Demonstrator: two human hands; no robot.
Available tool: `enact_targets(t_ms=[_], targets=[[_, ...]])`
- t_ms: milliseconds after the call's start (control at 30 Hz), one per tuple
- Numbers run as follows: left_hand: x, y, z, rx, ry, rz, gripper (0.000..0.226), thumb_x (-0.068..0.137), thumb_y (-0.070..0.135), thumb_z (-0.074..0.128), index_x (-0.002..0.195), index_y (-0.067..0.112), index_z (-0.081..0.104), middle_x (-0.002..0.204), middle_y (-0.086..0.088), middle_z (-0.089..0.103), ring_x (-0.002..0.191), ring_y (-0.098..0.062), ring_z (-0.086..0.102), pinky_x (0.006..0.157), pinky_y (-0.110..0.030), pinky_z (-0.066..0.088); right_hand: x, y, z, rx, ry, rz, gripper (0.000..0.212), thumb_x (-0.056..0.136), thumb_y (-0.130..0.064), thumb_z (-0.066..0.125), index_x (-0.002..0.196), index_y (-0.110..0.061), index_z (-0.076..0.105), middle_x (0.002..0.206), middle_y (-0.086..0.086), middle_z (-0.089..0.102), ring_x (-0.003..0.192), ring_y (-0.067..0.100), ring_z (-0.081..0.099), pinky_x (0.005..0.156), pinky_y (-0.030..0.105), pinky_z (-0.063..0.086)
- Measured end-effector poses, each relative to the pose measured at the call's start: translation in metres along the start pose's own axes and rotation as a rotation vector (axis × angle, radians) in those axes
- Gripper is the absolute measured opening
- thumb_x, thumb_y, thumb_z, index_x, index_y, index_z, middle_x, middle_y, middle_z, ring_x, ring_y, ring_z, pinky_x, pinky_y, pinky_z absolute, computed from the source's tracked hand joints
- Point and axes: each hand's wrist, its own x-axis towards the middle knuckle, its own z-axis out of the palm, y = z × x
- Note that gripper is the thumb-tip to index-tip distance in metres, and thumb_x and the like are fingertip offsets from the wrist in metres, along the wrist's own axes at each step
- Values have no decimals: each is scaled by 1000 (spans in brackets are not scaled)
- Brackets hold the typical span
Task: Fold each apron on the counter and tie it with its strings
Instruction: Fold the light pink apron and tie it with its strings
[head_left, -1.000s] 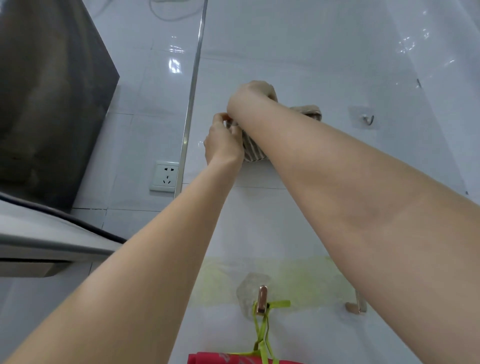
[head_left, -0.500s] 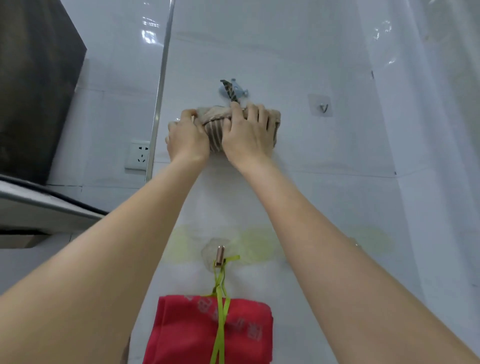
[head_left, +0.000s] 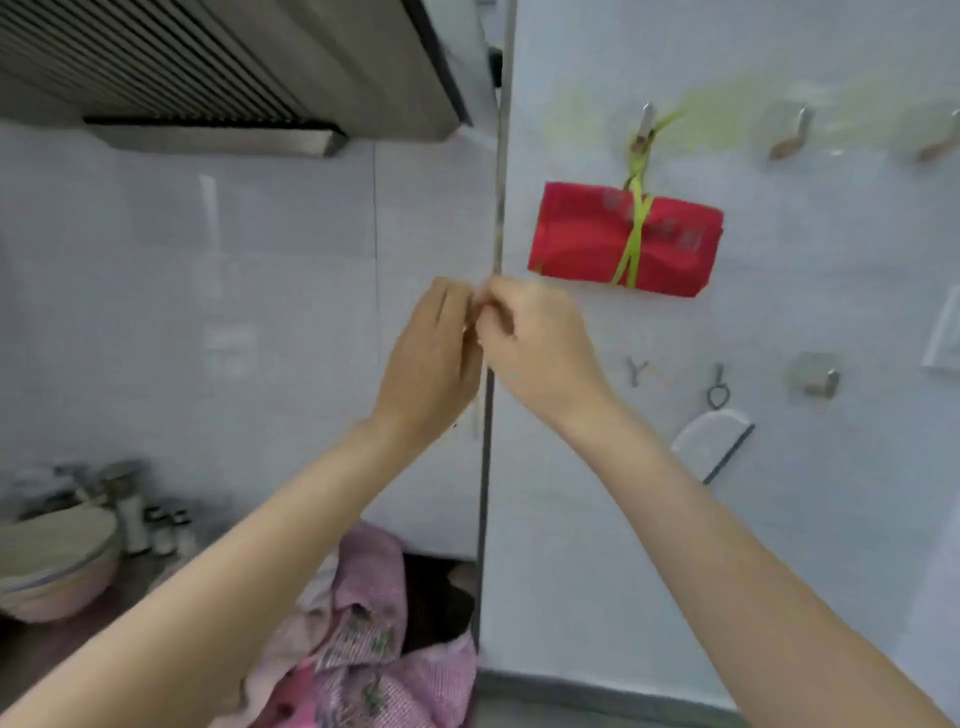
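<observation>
both hands (head_left: 480, 338) meet mid-air, grip state unclear, blurred. red folded apron (head_left: 623, 241) hangs tied. next: crumpled pink patterned apron (head_left: 374, 644) on counter; fold flat, strings w/ even tension.

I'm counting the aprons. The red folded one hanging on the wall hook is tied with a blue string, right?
Not quite. The red folded apron does hang from a wall hook, but its string is yellow-green, not blue. The head view shows this.
</observation>
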Motion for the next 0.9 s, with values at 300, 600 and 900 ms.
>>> enact_targets(t_ms=[300,600,900], targets=[[-238,-180,-113,342,-957,-518,36,91,8,46,126,8,50,131,-8,43,122,-27,47,92,-34,39,-116,-57,241,7,-979,218,29,94,-11,42,106,-7,67,110,8,66,99,23,59,76,20,46],[-340,-299,-200,274,-1203,-704,43,83,12,56,125,12,50,129,-8,47,124,-25,44,97,-28,37,-168,-78,403,133,-1322,541,29,89,-8,50,112,-13,68,111,4,65,92,20,61,70,27,53],[-347,-346,-209,144,-1147,-922,121,60,45,76,149,10,2,153,-7,19,135,-25,35,106,-32,35,-118,-100,456,28,-928,475,15,88,-14,51,89,-5,63,87,17,62,88,23,56,67,29,39]])
